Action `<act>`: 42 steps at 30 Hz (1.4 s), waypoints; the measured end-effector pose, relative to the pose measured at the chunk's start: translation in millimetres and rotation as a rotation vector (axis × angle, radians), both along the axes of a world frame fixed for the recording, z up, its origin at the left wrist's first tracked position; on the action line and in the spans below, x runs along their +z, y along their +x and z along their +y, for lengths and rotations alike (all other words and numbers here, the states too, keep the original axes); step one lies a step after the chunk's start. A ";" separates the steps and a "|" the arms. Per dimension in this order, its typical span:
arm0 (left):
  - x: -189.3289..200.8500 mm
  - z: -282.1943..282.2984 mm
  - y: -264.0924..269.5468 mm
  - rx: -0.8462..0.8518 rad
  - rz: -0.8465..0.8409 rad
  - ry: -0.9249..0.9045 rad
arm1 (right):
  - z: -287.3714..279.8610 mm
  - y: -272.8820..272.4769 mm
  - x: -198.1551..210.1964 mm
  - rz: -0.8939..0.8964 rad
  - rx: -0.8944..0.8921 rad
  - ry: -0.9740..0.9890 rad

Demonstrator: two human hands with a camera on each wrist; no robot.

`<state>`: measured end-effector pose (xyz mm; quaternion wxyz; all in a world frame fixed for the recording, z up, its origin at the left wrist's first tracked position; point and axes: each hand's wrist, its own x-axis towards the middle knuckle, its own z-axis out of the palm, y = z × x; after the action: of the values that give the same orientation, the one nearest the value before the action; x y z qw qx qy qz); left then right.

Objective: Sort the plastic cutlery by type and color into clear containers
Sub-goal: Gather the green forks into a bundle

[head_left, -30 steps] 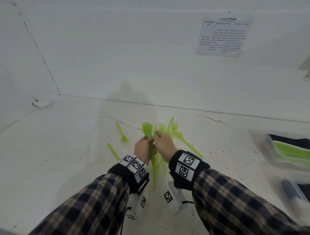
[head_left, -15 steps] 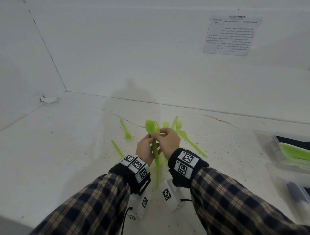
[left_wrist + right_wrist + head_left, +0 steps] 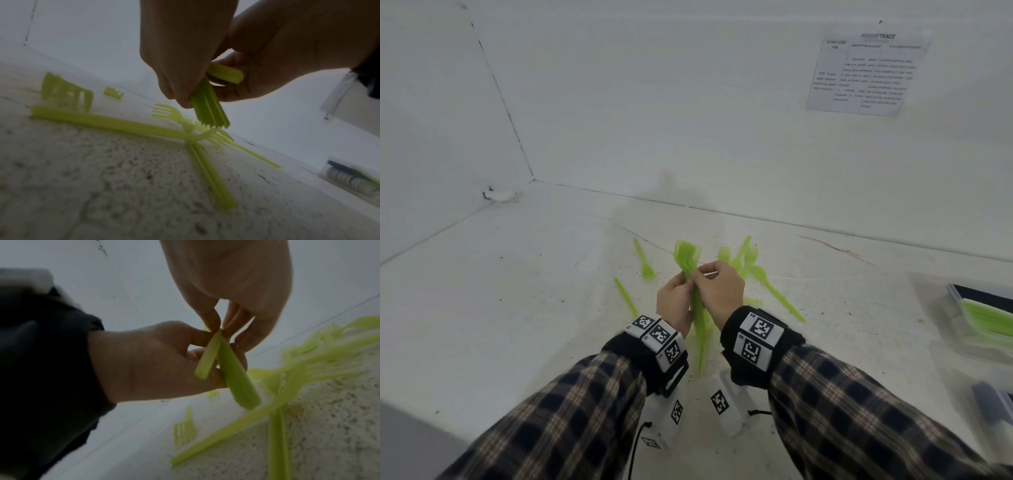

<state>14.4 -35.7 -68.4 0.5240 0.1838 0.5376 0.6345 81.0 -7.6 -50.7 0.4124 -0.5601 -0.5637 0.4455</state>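
Forks, a green bundle, sit gripped in the left hand. Right hand pinches one fork's handle (splayed from the stack).

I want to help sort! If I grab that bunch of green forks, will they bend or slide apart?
Probably a bit bendy: the green forks look thin. They may slip apart; one handle already splays out between the left hand and right hand. Likely light, held by fingertips.

We are counting two hands, a left hand and a right hand, gripping one bundle of green forks; we are not managing to count the forks in it. We are seeing two loose forks left of centre, several overlapping forks right of centre, two clear containers at the right edge and one printed sheet upper right.
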 end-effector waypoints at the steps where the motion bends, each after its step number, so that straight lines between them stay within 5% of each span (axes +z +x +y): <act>1: 0.2 -1.1 0.3 -0.015 0.002 -0.011 | -0.5 0.3 -0.2 0.004 0.005 0.007; 7: 4.9 -14.5 -2.0 -0.087 -0.007 -0.036 | -4.7 -4.5 0.4 -0.078 0.160 0.005; 12: 4.4 -12.8 -21.1 0.057 0.072 -0.136 | -3.9 -15.5 1.8 -0.124 0.204 0.014; 14: 8.8 -13.2 -33.7 0.114 0.095 -0.174 | -3.3 -20.5 -1.5 -0.258 0.278 0.035; 20: 20.2 -15.7 -83.3 0.162 0.280 -0.255 | -9.7 -46.0 -1.7 -0.914 0.904 0.263; 25: 24.0 -14.0 -118.3 0.053 0.347 -0.290 | -8.0 -71.1 -4.5 -1.156 1.017 0.343; 34: 11.3 22.6 -152.2 -0.121 0.924 -0.273 | 6.8 -64.4 -8.2 -1.166 0.956 0.668; 40: 13.1 53.8 -160.0 -0.350 1.333 -0.206 | 15.5 -25.1 4.6 -0.586 0.579 0.331; 42: 11.4 66.3 -161.4 -0.414 1.409 -0.196 | 23.2 -9.7 4.1 -0.561 0.417 0.250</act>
<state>-147.0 30.5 -57.0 0.1775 0.5974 0.7552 0.2034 71.3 15.6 -46.6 0.2076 -0.4789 -0.8069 0.2766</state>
